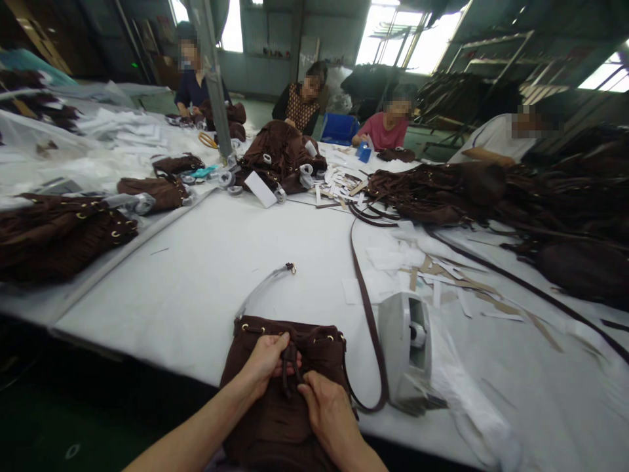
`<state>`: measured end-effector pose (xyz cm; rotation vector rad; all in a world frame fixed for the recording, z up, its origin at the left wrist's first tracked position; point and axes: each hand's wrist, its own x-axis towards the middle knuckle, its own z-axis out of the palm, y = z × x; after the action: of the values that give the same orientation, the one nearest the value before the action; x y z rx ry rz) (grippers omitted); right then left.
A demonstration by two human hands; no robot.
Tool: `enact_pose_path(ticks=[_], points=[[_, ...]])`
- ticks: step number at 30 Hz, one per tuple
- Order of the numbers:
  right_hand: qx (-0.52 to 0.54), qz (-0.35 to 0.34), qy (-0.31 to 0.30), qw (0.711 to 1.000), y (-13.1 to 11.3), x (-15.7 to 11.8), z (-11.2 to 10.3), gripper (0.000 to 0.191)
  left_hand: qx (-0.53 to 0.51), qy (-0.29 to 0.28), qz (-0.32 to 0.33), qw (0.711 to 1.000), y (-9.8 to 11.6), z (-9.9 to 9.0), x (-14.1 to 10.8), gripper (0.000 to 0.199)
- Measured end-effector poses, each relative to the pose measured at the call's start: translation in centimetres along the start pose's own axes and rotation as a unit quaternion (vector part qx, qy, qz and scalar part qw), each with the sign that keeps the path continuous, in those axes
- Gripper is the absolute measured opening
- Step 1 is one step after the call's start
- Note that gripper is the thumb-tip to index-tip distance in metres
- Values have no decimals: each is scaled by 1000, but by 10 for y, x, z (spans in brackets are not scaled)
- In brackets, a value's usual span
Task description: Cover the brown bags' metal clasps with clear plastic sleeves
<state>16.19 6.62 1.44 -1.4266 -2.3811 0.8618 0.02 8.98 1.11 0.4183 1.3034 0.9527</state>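
Observation:
A dark brown bag (280,426) with gold eyelets lies at the table's near edge, its lower part over the edge. My left hand (269,357) is closed on the drawstring (289,359) at the front of the bag, just below its top rim. To the right and slightly lower, my right hand (322,400) has its thumb and fingers pressed together by the drawstring's hanging ends. A long brown strap (366,301) curves from the bag's right side up across the table. At the upper left of the bag a wrapped strap ends in a gold clasp (291,268).
A grey tape dispenser (405,347) stands right of the bag, with clear plastic (466,393) beside it. Paper strips (462,282) lie at the right. Brown bags (278,157) are piled farther back and at both sides. Several people sit across the white table (196,275), near a metal post (216,85).

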Motion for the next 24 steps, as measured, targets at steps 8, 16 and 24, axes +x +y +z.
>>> enact_pose_path(ticks=[8,16,24], points=[[54,-28,117,991,7,28,-46,34,61,-28,43,997,-8,2,2,38],[-162,-124,84,975,28,94,-45,47,24,-57,33,998,-15,-2,6,41],[-217,-76,104,968,54,106,-22,57,-5,-151,1,989,-10,-16,-9,44]])
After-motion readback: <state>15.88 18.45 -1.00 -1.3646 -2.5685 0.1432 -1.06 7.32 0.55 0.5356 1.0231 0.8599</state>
